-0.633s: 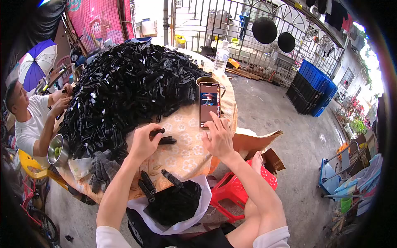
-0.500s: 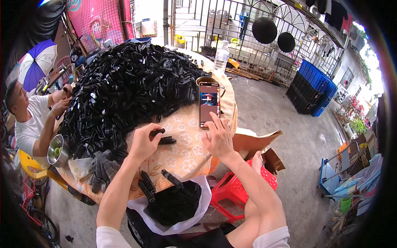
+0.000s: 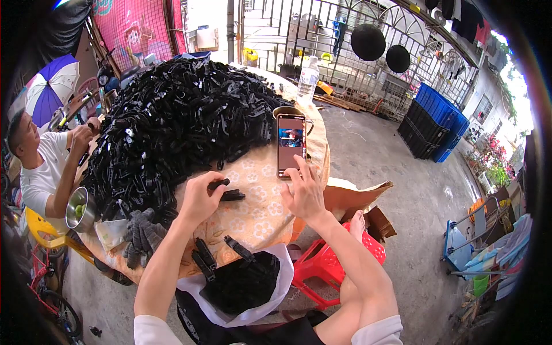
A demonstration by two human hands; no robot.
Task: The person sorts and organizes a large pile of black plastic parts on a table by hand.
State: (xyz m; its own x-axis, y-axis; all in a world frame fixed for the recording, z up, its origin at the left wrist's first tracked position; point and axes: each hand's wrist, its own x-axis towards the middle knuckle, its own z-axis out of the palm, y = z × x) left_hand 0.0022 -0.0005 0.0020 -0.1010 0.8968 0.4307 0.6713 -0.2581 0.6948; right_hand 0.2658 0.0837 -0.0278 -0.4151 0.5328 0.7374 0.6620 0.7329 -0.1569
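My left hand (image 3: pixel 199 198) rests over the patterned tablecloth (image 3: pixel 259 221), its fingers closed on a small black plastic piece (image 3: pixel 217 184). Another black piece (image 3: pixel 232 195) lies against those fingers; whether it is gripped too, I cannot tell. Fingers stretched, my right hand (image 3: pixel 305 192) reaches to the lower part of a phone (image 3: pixel 291 138) with a lit screen. The phone leans upright against a metal mug (image 3: pixel 284 110). Beyond my left hand rises a large heap of black plastic pieces (image 3: pixel 190 109). Below my hands, a white bag (image 3: pixel 283 287) holds more of them.
Several black pieces (image 3: pixel 204 259) lie at the table edge beside grey gloves (image 3: pixel 144 234). At the left, a person (image 3: pixel 43 164) sits near a metal bowl (image 3: pixel 80 208). A water bottle (image 3: pixel 308 77) stands beyond the phone. A red stool (image 3: pixel 316 270) and blue crates (image 3: pixel 437 118) are to the right.
The picture on the phone screen is different. The other person's hands have shifted slightly at the heap's left side. My own hands have barely moved.
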